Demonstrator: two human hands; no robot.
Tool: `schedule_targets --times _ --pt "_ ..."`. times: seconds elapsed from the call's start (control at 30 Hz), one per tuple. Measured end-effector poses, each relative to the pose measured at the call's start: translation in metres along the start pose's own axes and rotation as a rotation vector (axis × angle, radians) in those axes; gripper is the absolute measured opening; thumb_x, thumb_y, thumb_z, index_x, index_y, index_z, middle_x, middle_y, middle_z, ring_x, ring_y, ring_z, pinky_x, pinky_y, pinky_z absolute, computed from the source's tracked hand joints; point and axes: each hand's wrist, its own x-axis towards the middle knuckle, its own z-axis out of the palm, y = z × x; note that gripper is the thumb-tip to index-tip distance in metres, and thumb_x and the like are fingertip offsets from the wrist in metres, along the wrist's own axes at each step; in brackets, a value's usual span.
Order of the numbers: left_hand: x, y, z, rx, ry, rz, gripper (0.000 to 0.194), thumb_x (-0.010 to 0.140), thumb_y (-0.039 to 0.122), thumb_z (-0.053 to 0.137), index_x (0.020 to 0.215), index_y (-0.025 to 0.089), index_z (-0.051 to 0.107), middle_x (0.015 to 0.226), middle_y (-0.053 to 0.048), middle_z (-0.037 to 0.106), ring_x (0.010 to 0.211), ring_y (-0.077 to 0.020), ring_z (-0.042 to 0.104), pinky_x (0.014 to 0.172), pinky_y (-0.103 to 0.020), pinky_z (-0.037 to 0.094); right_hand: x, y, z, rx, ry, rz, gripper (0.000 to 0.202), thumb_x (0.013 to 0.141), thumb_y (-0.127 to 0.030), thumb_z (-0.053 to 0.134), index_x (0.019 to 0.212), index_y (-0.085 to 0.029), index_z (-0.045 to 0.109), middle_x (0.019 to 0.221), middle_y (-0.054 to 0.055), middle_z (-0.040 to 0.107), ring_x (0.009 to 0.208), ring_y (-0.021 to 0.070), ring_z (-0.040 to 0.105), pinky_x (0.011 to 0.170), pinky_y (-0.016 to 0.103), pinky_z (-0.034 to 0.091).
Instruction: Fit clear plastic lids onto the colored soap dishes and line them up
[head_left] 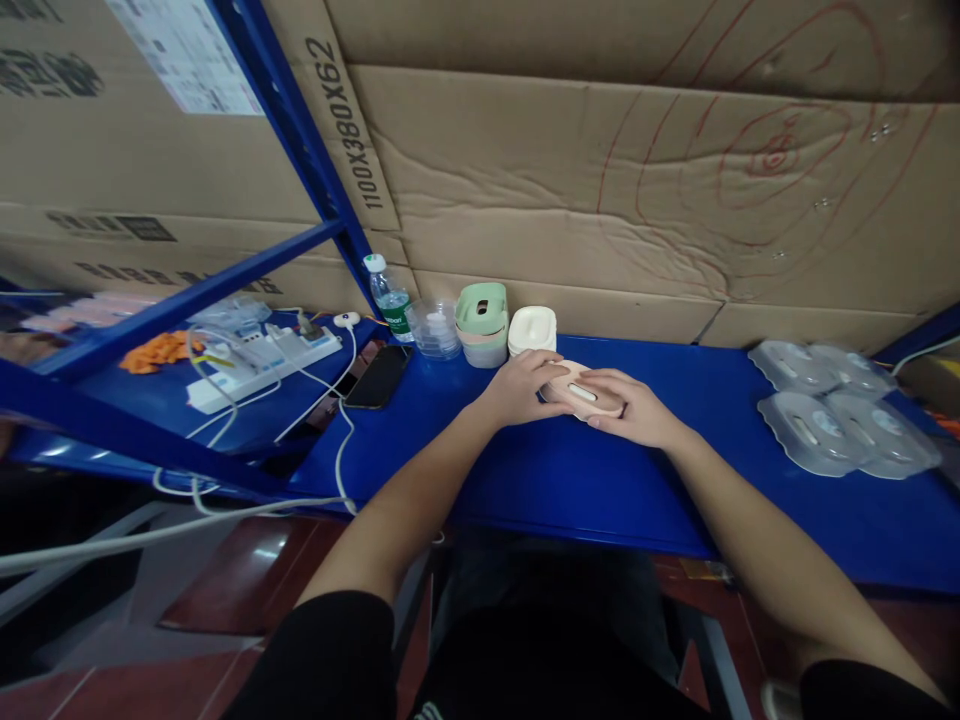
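Between my two hands is a pale pink plastic lid [582,392] with an oval slot in its middle, held tilted just above the blue table. My left hand [523,388] grips its left edge, thumb below and fingers on top. On the opposite edge, my right hand [630,408] is closed with its fingers over the top. Whether a container sits under the lid is hard to make out. Right behind my left hand stands a stack of cream lids [533,330]. Beside that, a green lid-like piece [482,306] tops a stack of pink and clear pieces.
Clear round containers [433,328], a water bottle [390,300] and a black phone [379,377] stand or lie to the left. Clear lidded packs [844,410] rest at the right. A blue rack post [300,130], white power strip [262,368] and loose cables [345,440] border the left side.
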Motion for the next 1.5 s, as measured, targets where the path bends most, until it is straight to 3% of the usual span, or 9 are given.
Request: schedule_targets --times 0.27,0.47,0.63,0.8,0.93,1.1,1.3,1.43,1.5 --pt "-0.005 -0.006 -0.001 -0.015 -0.074 -0.032 0.065 0.08 0.067 0.081 0.124 0.021 0.071 0.133 -0.015 0.068 0.124 -0.0297 0.067 0.106 -0.05 0.056 0.001 0.004 0.001 0.098 0.026 -0.002 0.053 0.087 -0.048 0.082 0.137 -0.033 0.069 0.138 0.008 0.071 0.131 0.032 0.065 0.114 0.057 0.05" --pt "-0.006 -0.006 0.0 -0.011 -0.15 -0.037 0.08 0.073 0.066 0.087 0.134 0.02 0.067 0.14 -0.016 0.065 0.13 -0.0321 0.063 0.113 -0.051 0.051 0.003 0.006 0.001 0.12 0.038 0.042 0.048 0.089 -0.05 0.079 0.133 -0.032 0.072 0.136 0.009 0.072 0.127 0.0321 0.068 0.11 0.055 0.053" --pt "-0.004 -0.005 -0.002 -0.029 -0.147 -0.042 0.08 0.076 0.065 0.085 0.138 0.019 0.064 0.139 -0.016 0.065 0.131 -0.0314 0.063 0.114 -0.049 0.051 0.003 0.004 0.0 0.142 0.062 0.073 0.048 0.09 -0.055 0.076 0.133 -0.032 0.072 0.136 0.01 0.073 0.126 0.0327 0.068 0.109 0.055 0.053" --pt "-0.001 -0.003 -0.005 -0.017 -0.14 -0.058 0.05 0.093 0.04 0.073 0.138 0.021 0.062 0.135 -0.013 0.069 0.128 -0.0281 0.066 0.108 -0.047 0.055 0.002 0.006 -0.001 0.192 0.177 0.161 0.055 0.085 -0.067 0.075 0.124 -0.029 0.076 0.128 0.01 0.077 0.117 0.0338 0.072 0.103 0.053 0.056" --pt "0.0 0.002 -0.007 0.013 -0.104 -0.068 0.044 0.097 0.02 0.061 0.14 0.02 0.061 0.135 -0.011 0.072 0.127 -0.0241 0.068 0.108 -0.044 0.056 0.0 0.011 -0.002 0.357 0.295 0.295 0.065 0.08 -0.081 0.068 0.114 -0.026 0.077 0.106 0.01 0.082 0.094 0.0331 0.078 0.084 0.05 0.064" --pt "0.0 0.006 -0.004 -0.009 -0.107 -0.083 0.047 0.101 0.045 0.064 0.139 0.017 0.061 0.126 -0.012 0.076 0.113 -0.0251 0.074 0.101 -0.042 0.058 -0.001 0.019 -0.002 0.471 0.423 0.441 0.069 0.086 -0.087 0.052 0.096 -0.024 0.078 0.074 0.008 0.078 0.059 0.028 0.073 0.054 0.044 0.061" --pt "-0.001 0.006 0.001 -0.133 -0.141 -0.179 0.069 0.096 0.061 0.068 0.148 0.018 0.055 0.106 -0.009 0.08 0.092 -0.0233 0.078 0.088 -0.037 0.06 0.003 0.025 0.0 0.608 0.515 0.48 0.09 0.084 -0.098 0.03 0.106 -0.022 0.074 0.071 0.009 0.076 0.063 0.0309 0.075 0.047 0.043 0.06" --pt "-0.002 0.006 0.003 -0.209 -0.124 -0.274 0.081 0.094 0.064 0.068 0.159 0.023 0.041 0.106 -0.007 0.079 0.085 -0.0218 0.077 0.08 -0.036 0.062 0.007 0.017 0.0 0.618 0.583 0.495 0.073 0.084 -0.09 0.051 0.106 -0.023 0.071 0.07 0.006 0.073 0.053 0.0243 0.069 0.043 0.038 0.057" --pt "-0.002 0.007 0.004 -0.194 -0.118 -0.24 0.086 0.093 0.066 0.068 0.161 0.025 0.036 0.113 -0.009 0.078 0.085 -0.0222 0.077 0.081 -0.038 0.063 0.009 0.013 -0.002 0.63 0.612 0.52 0.058 0.085 -0.079 0.064 0.102 -0.024 0.069 0.068 0.002 0.07 0.047 0.0199 0.064 0.04 0.035 0.054"
